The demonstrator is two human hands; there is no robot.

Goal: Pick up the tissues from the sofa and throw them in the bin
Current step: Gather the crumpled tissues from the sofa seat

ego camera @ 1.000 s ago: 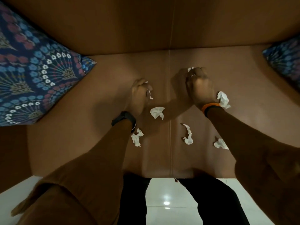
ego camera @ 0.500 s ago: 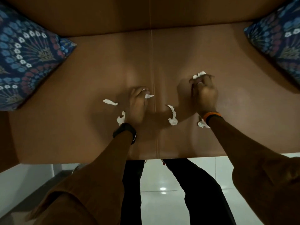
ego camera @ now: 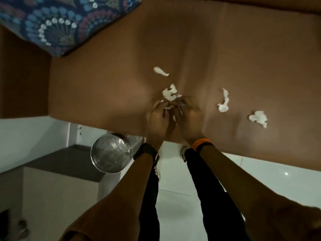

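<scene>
Where my hands meet near the sofa's (ego camera: 104, 94) front edge, motion blur smears the fingers. My left hand (ego camera: 157, 119) and right hand (ego camera: 189, 119) touch, both curled over white tissue scraps, with a wad (ego camera: 169, 93) poking out past the fingertips; I cannot tell which hand grips it. Three more tissues lie loose on the seat: one (ego camera: 160, 71) beyond the hands, two (ego camera: 223, 103) (ego camera: 258, 118) to the right. A metal bin (ego camera: 111, 153) stands on the floor, partly hidden by my left wrist. A cushion (ego camera: 57, 23) is cut off at top left.
</scene>
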